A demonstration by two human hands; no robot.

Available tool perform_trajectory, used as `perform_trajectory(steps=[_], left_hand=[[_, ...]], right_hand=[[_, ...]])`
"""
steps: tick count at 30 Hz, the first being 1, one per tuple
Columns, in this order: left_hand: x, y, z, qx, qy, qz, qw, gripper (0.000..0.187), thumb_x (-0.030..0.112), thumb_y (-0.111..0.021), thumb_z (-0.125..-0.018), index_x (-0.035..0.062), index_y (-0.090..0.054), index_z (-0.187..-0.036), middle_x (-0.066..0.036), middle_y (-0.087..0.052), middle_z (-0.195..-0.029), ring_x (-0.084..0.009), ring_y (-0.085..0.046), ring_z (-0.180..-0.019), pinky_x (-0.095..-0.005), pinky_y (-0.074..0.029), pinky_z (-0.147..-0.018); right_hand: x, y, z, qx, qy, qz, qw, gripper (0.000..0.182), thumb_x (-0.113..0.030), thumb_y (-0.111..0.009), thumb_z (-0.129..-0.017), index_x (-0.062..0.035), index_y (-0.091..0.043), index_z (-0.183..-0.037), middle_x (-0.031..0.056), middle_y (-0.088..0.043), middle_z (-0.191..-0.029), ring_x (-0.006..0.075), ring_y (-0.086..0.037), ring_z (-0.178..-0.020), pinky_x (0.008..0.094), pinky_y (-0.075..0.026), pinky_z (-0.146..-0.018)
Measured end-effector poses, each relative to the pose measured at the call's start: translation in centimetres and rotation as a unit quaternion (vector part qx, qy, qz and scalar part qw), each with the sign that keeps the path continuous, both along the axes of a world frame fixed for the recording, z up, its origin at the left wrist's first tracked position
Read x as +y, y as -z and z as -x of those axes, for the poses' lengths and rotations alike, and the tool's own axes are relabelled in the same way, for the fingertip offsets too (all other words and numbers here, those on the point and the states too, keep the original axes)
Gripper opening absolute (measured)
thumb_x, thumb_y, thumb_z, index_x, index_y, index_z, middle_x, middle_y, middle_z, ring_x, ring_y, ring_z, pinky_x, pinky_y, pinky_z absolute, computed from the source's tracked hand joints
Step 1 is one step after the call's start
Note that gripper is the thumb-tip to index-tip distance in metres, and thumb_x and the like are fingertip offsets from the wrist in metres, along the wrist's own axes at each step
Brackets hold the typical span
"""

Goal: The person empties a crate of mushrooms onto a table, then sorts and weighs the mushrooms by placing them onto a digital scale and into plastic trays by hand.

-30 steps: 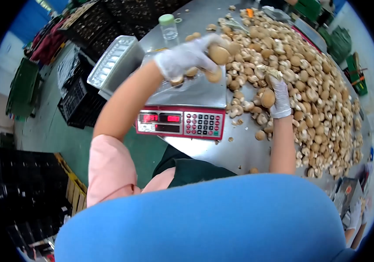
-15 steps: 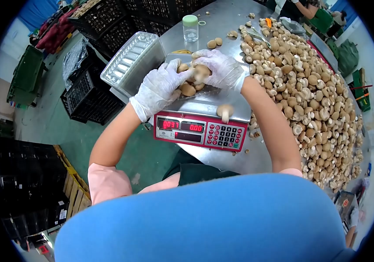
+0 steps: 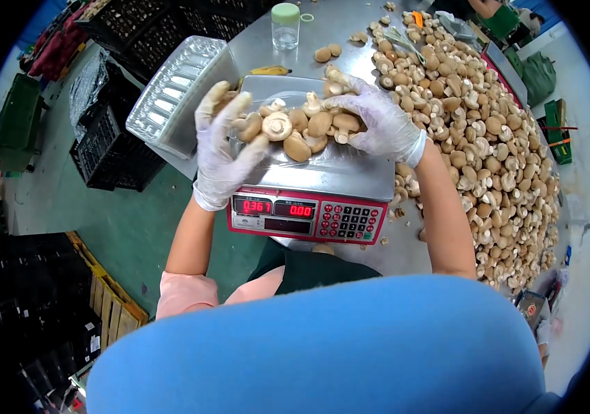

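Note:
A tray of brown mushrooms (image 3: 277,127) rests on the metal pan of a red scale (image 3: 308,217), whose left display reads 0.367. My gloved left hand (image 3: 229,148) is at the tray's left end, fingers spread around the mushrooms there. At the right end, my gloved right hand (image 3: 384,124) has its fingers apart and touches mushrooms at the edge. One more mushroom sits by its upper fingertips. Clear film or plastic shows beneath the mushrooms.
Stacked clear trays (image 3: 181,93) stand left of the scale. Behind are a green-lidded jar (image 3: 286,31), a yellow item (image 3: 271,70) and two loose mushrooms. A large mushroom pile (image 3: 474,145) covers the right side. Black crates (image 3: 119,148) stand on the floor at left.
Both hands have spread apart, uncovering the mushrooms between them. The lone mushroom at the pan's front edge is gone from there. The left display has risen from about 0.097 to 0.367.

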State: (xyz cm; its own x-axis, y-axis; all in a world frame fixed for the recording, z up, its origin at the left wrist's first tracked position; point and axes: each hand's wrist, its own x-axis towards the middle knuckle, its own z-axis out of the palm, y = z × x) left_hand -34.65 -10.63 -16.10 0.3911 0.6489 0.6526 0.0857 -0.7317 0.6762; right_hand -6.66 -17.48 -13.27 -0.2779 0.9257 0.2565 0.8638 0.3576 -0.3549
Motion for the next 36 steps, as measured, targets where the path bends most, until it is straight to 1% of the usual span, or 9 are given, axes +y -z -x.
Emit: perform_trajectory(steps=[1, 4, 12, 18, 21, 26, 29, 34, 36], left_hand=[[-0.2, -0.3, 0.2, -0.013, 0.022, 0.119, 0.993, 0.052, 0.008, -0.073, -0.081, 0.0040, -0.056, -0.130, -0.012, -0.039, -0.144, -0.0230, -0.051, -0.123, -0.0362, -0.043, -0.106], [1.4, 1.4, 0.9, -0.008, 0.069, 0.167, 0.984, 0.046, 0.004, -0.069, -0.085, 0.0008, -0.056, -0.129, -0.012, -0.050, -0.135, -0.0198, -0.054, -0.119, -0.0348, -0.044, -0.103], [0.3, 2.7, 1.5, 0.013, -0.024, 0.028, 0.999, 0.045, 0.005, -0.072, -0.084, 0.0020, -0.058, -0.127, -0.014, -0.054, -0.131, -0.0246, -0.054, -0.121, -0.0349, -0.043, -0.104], [-0.2, 1.6, 1.3, 0.168, 0.038, -0.030, 0.985, 0.048, 0.006, -0.063, -0.092, 0.0013, -0.048, -0.138, -0.018, -0.056, -0.132, -0.0298, -0.056, -0.122, -0.0376, -0.042, -0.105], [-1.2, 1.5, 0.9, 0.126, 0.012, 0.086, 0.988, 0.050, 0.006, -0.062, -0.093, 0.0008, -0.045, -0.141, -0.017, -0.056, -0.133, -0.0274, -0.055, -0.123, -0.0375, -0.042, -0.106], [-1.7, 1.9, 1.0, 0.089, -0.013, 0.124, 0.988, 0.054, 0.010, -0.064, -0.093, 0.0005, -0.043, -0.142, -0.017, -0.055, -0.137, -0.0267, -0.054, -0.126, -0.0406, -0.035, -0.112], [-1.4, 2.0, 1.4, 0.255, -0.019, -0.066, 0.964, 0.058, 0.022, -0.064, -0.093, 0.0034, -0.043, -0.144, -0.017, -0.053, -0.140, -0.0309, -0.050, -0.131, -0.0483, -0.022, -0.118], [-2.0, 1.2, 1.2, 0.244, -0.014, -0.019, 0.970, 0.059, 0.020, -0.062, -0.094, 0.0030, -0.039, -0.146, -0.018, -0.049, -0.143, -0.0317, -0.046, -0.134, -0.0462, -0.024, -0.117], [-2.4, 0.9, 1.2, 0.197, 0.001, 0.064, 0.978, 0.063, 0.020, -0.061, -0.094, 0.0011, -0.035, -0.148, -0.020, -0.042, -0.148, -0.0327, -0.042, -0.137, -0.0419, -0.025, -0.117]], right_hand=[[-0.3, -0.1, 0.0, 0.005, -0.004, 0.007, 1.000, 0.065, -0.021, -0.081, -0.071, -0.0201, -0.060, -0.132, 0.0141, -0.044, -0.148, 0.0396, -0.055, -0.118, 0.0447, -0.046, -0.103], [-1.2, -1.1, 0.3, 0.025, -0.002, 0.030, 0.999, 0.076, -0.023, -0.083, -0.069, -0.0211, -0.053, -0.139, 0.0148, -0.042, -0.149, 0.0402, -0.051, -0.123, 0.0459, -0.043, -0.106], [-2.9, 0.1, 0.9, 0.051, 0.047, -0.002, 0.998, 0.088, -0.037, -0.088, -0.067, -0.0215, -0.049, -0.144, 0.0169, -0.039, -0.152, 0.0374, -0.043, -0.135, 0.0443, -0.037, -0.113], [-3.2, 2.8, 0.3, 0.341, 0.059, -0.040, 0.937, 0.064, -0.020, -0.077, -0.084, -0.0088, -0.050, -0.140, 0.0127, -0.054, -0.138, 0.0231, -0.054, -0.125, 0.0354, -0.043, -0.107], [-3.1, 2.4, -0.3, 0.287, 0.090, -0.035, 0.953, 0.053, -0.020, -0.077, -0.085, -0.0079, -0.058, -0.133, 0.0107, -0.059, -0.129, 0.0218, -0.057, -0.119, 0.0338, -0.046, -0.102], [-3.2, 2.2, 0.3, 0.283, 0.174, -0.071, 0.941, 0.035, -0.020, -0.077, -0.085, -0.0077, -0.068, -0.117, 0.0076, -0.063, -0.120, 0.0198, -0.060, -0.110, 0.0322, -0.050, -0.093], [-2.7, 2.5, 0.0, 0.436, 0.224, -0.062, 0.869, 0.033, -0.022, -0.075, -0.087, -0.0068, -0.069, -0.115, 0.0076, -0.067, -0.114, 0.0192, -0.063, -0.101, 0.0310, -0.051, -0.089], [-1.0, 5.3, -2.1, 0.291, 0.181, -0.102, 0.934, 0.030, -0.021, -0.071, -0.089, -0.0051, -0.068, -0.114, 0.0128, -0.070, -0.109, 0.0244, -0.065, -0.098, 0.0336, -0.051, -0.089], [-1.2, 5.0, -2.5, 0.123, 0.204, -0.110, 0.965, 0.031, -0.022, -0.070, -0.090, -0.0073, -0.067, -0.118, 0.0139, -0.069, -0.111, 0.0282, -0.064, -0.105, 0.0368, -0.051, -0.091]])
